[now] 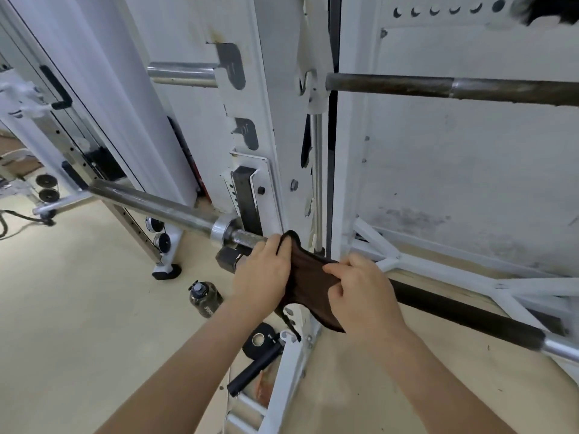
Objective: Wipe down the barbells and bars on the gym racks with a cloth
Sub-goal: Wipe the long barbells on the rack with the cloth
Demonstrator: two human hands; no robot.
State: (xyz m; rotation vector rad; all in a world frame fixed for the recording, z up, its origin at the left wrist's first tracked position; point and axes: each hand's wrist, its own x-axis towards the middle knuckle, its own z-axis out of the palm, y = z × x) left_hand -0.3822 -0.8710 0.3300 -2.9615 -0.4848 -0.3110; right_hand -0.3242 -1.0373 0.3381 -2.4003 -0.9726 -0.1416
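Beside the white rack upright point(275, 120), both hands hold a dark brown cloth point(308, 283) draped over the lower barbell point(156, 205). The left hand point(263, 270) curls round the cloth's upper edge near the collar, and the right hand point(360, 289) pinches its other side. Another bar point(438, 86) rests higher up. A water bottle point(205, 297) stands on the floor point(78, 292).

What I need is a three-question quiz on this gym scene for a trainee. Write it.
1. True or false: the left hand and the right hand both grip the dark brown cloth.
2. The dark translucent water bottle sits: A on the beige floor, B on a rack hook, C in a hand.
3. Which hand is nearer the shiny steel collar of the long steel barbell?
Key: 1 true; 2 A; 3 left.
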